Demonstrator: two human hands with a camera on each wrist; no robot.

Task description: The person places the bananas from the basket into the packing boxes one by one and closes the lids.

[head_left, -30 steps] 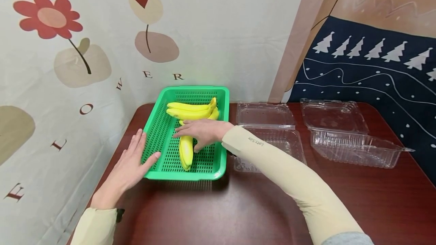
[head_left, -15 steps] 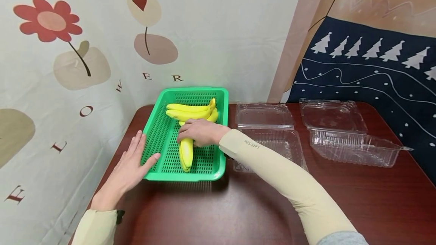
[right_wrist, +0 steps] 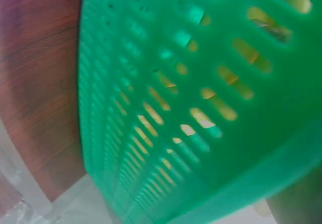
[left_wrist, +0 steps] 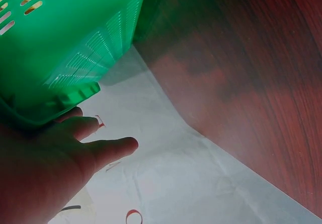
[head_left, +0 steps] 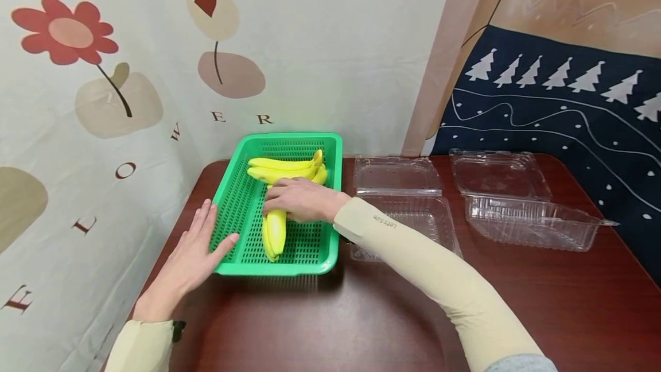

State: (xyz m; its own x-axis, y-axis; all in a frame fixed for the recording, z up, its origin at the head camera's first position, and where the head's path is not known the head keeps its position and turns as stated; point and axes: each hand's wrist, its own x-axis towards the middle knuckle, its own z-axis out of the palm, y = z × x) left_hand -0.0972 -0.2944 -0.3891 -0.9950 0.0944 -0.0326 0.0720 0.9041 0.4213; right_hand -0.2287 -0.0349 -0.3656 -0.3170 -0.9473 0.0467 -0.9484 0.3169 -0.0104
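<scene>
A green plastic basket (head_left: 253, 269) with slotted walls stands at the back left of the table, holding yellow bananas. One bunch of bananas (head_left: 276, 235) lies lengthwise in the middle, and my right hand (head_left: 300, 200) grips its upper part from above, covering that end. Behind it, a second bunch of bananas (head_left: 283, 171) lies crosswise with its stem at the right. My left hand (head_left: 191, 254) rests against the basket's left rim with straight fingers and the thumb over the near corner. In the right wrist view the basket wall (right_wrist: 201, 158) hides the right hand.
Right of the basket, a clear plastic clamshell box (head_left: 413, 211) stands with its lid folded back, partly behind my right forearm. Another opened clear clamshell box (head_left: 532, 225) is farther right. Printed cloth (head_left: 320, 62) hangs behind the reddish-brown table (head_left: 361, 320).
My right hand has lowered onto the near bunch and curled its fingers around it. The bunch has shifted slightly left in the basket. The left hand stays at the rim.
</scene>
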